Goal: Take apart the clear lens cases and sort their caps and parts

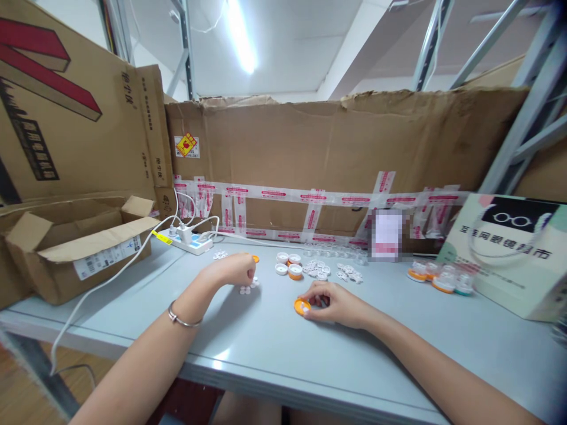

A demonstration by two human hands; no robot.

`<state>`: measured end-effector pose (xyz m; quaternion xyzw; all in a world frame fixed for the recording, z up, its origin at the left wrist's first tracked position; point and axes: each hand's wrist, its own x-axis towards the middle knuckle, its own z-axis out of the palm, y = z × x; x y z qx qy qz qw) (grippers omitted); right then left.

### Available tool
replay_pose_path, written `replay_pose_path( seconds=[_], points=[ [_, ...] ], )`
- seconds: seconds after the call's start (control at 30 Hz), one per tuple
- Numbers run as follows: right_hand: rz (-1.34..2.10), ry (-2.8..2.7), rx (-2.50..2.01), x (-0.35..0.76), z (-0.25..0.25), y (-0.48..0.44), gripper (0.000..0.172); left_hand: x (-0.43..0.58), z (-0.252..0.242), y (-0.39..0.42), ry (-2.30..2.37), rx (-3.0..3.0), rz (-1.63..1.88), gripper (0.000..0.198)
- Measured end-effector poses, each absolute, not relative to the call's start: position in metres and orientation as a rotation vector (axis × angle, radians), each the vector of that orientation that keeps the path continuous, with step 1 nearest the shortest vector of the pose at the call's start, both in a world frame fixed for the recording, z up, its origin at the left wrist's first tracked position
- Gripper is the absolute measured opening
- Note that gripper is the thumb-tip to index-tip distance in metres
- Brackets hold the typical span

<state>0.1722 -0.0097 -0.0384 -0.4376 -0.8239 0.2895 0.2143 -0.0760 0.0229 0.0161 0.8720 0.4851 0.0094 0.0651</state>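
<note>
Orange cap (pixel 299 306), round, shallow, glossy, pinched by right fingers (pixel 316 290); left fingers (pixel 249 273) curled, grip unclear.

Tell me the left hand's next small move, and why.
Probably take up one of the small white pieces: the left hand is curled beside them, though its fingertips are hidden, so it may hold one. The right hand grips an orange cap showing white bits inside.

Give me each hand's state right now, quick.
Left hand: curled; can't tell whether it holds anything.
Right hand: closed, holding the orange cap by its edge.
</note>
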Motion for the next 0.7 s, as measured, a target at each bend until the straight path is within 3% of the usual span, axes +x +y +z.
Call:
replay_pose_path(
  seconds=[0.27,0.47,0.7],
  points=[
    [0.813,-2.279,-1.226,0.173,-0.039,-0.009,0.032,-0.067,0.017,0.017,1.407,2.757,0.16,0.016],
    [0.774,-2.3,-1.165,0.172,-0.042,-0.007,0.028,-0.03,-0.01,0.01,0.635,2.902,0.593,0.015],
    [0.799,-2.361,-1.108,0.173,-0.041,-0.004,0.025,-0.014,-0.029,0.014,0.463,2.94,0.452,0.02]
  ],
)
